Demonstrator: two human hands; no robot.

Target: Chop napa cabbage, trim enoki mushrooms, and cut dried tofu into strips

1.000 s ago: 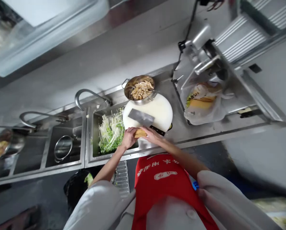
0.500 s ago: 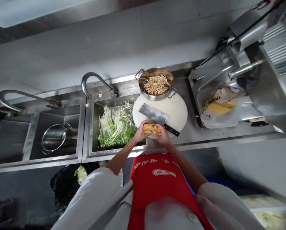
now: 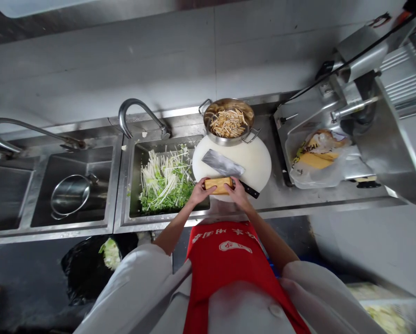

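Between my two hands is a stack of golden-brown pressed tofu sheets, held over the front edge of a round white cutting board. My left hand grips its left end, thumb along the near side. At the right end, my right hand is closed on the same stack. A cleaver lies flat on the board just beyond, its black handle pointing to the lower right beside my right hand. On the board's far edge rests a two-handled steel pan containing brown-edged strips.
A sink to the left holds cut green-and-white stalks below a curved faucet. Farther left, a steel pot sits in another sink. On the right stands a slicing machine beside a plastic-wrapped yellow package.
The tofu stack has turned in my hands: its layered edges faced up before, and a broad flat face shows now. The cleaver and pan stay in place; the view has shifted slightly.
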